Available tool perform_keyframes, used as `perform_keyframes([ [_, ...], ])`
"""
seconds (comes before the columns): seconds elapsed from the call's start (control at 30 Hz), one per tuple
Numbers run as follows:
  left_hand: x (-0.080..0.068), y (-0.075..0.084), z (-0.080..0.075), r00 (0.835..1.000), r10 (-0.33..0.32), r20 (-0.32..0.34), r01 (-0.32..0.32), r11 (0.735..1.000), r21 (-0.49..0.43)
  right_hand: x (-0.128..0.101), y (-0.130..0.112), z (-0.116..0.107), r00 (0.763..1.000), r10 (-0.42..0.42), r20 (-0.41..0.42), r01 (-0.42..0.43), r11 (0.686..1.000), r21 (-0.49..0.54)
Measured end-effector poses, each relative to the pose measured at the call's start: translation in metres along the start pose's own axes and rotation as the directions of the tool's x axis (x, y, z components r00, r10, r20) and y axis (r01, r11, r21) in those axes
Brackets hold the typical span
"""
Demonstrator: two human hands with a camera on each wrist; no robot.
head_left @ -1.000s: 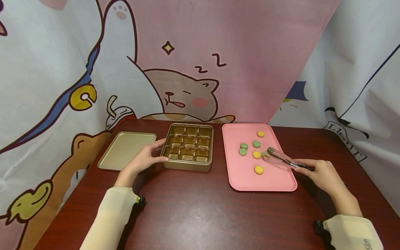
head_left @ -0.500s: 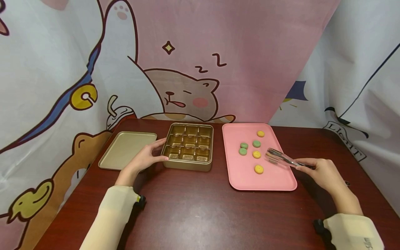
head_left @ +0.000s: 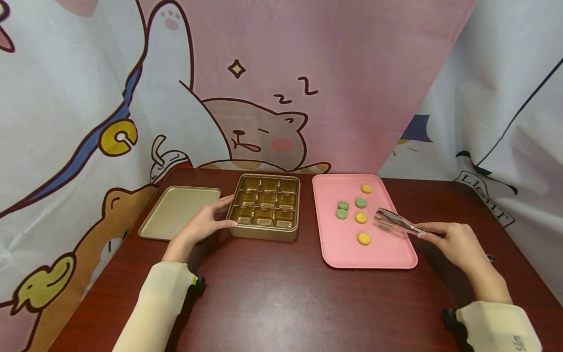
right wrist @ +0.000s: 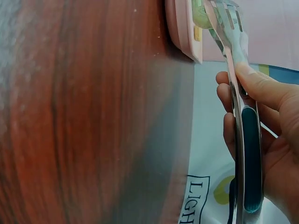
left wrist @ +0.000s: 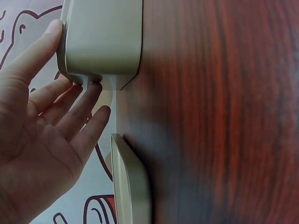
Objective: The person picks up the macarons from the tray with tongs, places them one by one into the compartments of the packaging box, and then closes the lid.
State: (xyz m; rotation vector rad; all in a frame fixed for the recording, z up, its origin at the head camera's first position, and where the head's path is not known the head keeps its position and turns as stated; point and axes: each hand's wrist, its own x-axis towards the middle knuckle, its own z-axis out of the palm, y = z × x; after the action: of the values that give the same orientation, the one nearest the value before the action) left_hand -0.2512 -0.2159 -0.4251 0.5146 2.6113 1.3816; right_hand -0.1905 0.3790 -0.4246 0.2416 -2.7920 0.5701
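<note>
Gripping shiny metal tongs (head_left: 396,222), right hand (head_left: 453,242).

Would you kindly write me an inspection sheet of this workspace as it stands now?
Surface: dark red wooden table.
Job's things: gold compartment box, cells look bare; pink tray with six green and yellow cookies; tongs over the tray.
Clutter: gold lid left of the box.
Grips: left hand touches the box's side; right hand holds the tongs.
Cables: nothing seen.
Surroundings: cartoon cat backdrop.
</note>
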Motion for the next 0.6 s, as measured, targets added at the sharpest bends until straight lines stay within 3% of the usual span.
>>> perform_keyframes([
  [0.6,-0.001,0.002,0.001,1.0,-0.005,0.002,0.005,1.0,-0.026,0.01,-0.024,-0.009,1.0,-0.007,-0.025,0.008,1.0,0.007],
])
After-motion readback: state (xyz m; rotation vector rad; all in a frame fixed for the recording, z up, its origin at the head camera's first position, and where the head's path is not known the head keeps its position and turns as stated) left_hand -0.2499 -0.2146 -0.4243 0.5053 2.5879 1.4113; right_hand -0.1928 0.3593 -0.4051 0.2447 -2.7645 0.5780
